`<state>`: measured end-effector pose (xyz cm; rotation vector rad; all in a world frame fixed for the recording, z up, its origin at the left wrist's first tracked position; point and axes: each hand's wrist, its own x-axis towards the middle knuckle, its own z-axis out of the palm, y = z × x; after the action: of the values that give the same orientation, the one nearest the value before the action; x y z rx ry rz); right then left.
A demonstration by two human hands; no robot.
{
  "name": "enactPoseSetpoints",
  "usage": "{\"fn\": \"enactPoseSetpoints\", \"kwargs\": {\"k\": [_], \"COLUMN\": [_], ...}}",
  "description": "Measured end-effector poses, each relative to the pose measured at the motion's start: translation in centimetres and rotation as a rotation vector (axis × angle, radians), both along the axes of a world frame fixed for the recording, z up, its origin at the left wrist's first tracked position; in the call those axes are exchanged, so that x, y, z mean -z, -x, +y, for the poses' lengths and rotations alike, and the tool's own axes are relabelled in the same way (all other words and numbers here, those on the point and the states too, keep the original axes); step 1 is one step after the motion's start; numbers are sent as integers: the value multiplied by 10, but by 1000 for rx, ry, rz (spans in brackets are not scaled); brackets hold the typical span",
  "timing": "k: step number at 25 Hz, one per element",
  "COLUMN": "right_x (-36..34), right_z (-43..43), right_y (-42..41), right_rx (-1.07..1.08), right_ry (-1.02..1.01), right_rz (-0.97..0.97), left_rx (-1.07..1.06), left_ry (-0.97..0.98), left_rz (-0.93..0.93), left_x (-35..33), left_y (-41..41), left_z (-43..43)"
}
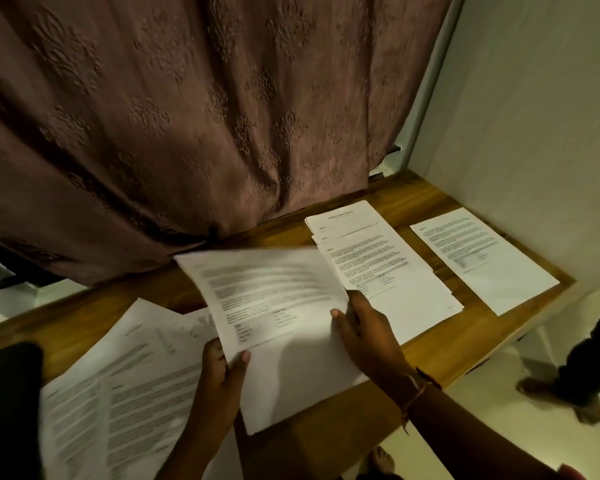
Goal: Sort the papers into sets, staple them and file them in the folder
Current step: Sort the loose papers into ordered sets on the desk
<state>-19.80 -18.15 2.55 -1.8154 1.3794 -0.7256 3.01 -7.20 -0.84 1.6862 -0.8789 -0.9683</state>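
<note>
I hold a printed sheet [271, 299] above the wooden table [426, 358], blurred by motion. My left hand [222, 368] pinches its lower left edge, thumb on top. My right hand [364, 330] grips its right edge, with a thread bracelet on the wrist. Right of the sheet lies a fanned pile of printed papers [378, 265]. A single printed page [482, 258] lies at the table's far right end. Loose overlapping papers [118, 393] cover the left near part of the table. I see no stapler and no folder.
A brown patterned curtain [187, 116] hangs behind the table. A pale wall [534, 116] closes the right side. A dark object [7, 393] sits at the table's left edge. Another person's foot and dark trouser leg [575, 386] stand on the floor at the right.
</note>
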Motion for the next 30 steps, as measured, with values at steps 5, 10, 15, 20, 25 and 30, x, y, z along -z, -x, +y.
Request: {"fn": "enactPoseSetpoints", "kwargs": {"k": [5, 10, 15, 20, 25, 30], "right_x": [12, 29, 43, 52, 63, 72], "right_z": [-34, -80, -139, -178, -196, -199], "right_y": [46, 123, 191, 209, 211, 212], "right_rx": [-17, 55, -29, -118, -179, -213], "right_ry": [-104, -158, -228, -99, -113, -55], "right_rz": [-16, 121, 218, 252, 335, 526], "left_rx": [4, -42, -154, -271, -315, -326], "left_ry": [-36, -194, -275, -313, -298, -332], "left_rz": [-35, 1, -41, -218, -264, -349], "left_x": [11, 31, 53, 56, 57, 69], "left_y": [60, 148, 218, 249, 255, 250], "left_z": [-25, -80, -129, -150, -158, -162]}}
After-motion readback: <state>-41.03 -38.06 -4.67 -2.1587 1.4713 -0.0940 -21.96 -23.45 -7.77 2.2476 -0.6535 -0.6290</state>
